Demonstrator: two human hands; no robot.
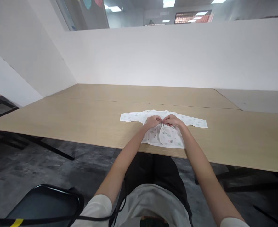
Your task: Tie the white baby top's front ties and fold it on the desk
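Shirt (pixel 172 138) spread out before us, we face a broad white wall (pixel 153 56) with a long window (pixel 134 15) along its top. Against the wall stands our wide, light wooden table (pixel 70 119), over a dark grey floor (pixel 93 164). Low on our left is a black chair (pixel 46 201), with a black cable (pixel 93 218) running past it towards our waist.

On the table, the white shirt lies right in front of us, its hem just beside the near edge and its two long sleeves stretched out to either side. Our left hand (pixel 154 121) and right hand (pixel 171 119) meet near its middle, almost touching, each pinching the cloth at the front opening, where it rises in a small fold. Smallest of all, we see little coloured prints scattered across the fabric.
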